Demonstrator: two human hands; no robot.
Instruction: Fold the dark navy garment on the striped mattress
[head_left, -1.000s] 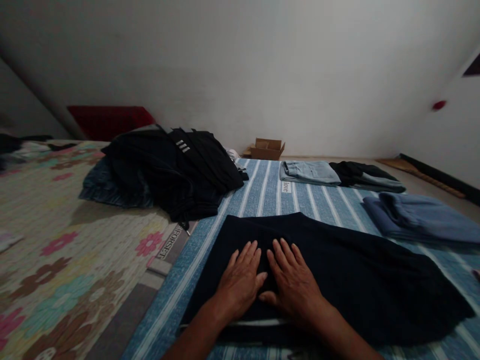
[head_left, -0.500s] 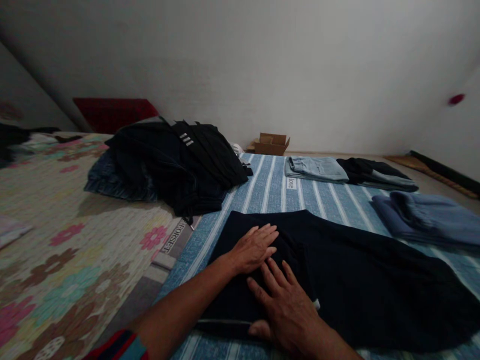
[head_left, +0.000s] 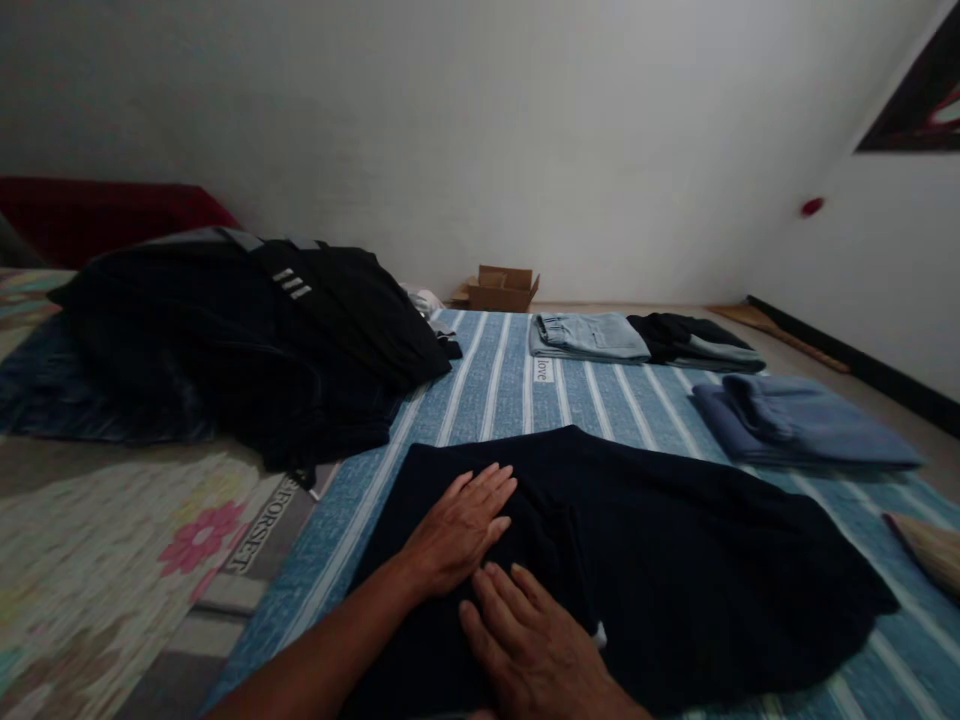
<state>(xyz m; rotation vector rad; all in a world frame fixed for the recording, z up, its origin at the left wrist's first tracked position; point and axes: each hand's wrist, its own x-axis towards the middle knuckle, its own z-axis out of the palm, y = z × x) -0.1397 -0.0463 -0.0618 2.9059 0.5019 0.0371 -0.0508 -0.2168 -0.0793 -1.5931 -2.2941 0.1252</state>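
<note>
A dark navy garment, seemingly a pair of trousers (head_left: 675, 560), lies spread on the blue striped sheet (head_left: 495, 390), with part of it folded over at the left. My left hand (head_left: 461, 530) rests flat on that folded part, fingers stretched out to the upper right. Just below it, my right hand (head_left: 532, 640) also presses flat on the cloth, its fingers extended and close to the left hand. A small white tag (head_left: 600, 635) shows beside the right hand. Neither hand grips anything.
A heap of dark clothes (head_left: 247, 340) sits at the left on a flowered cover (head_left: 150, 540). Folded light jeans (head_left: 592, 337), folded black and grey trousers (head_left: 697, 342) and folded blue jeans (head_left: 817, 420) lie at the back and right. An open cardboard box (head_left: 502, 288) stands by the wall.
The view has turned to the right and shifted, so things appear further left. Both hands stay flat on the navy garment, in nearly the same spot on the cloth.
</note>
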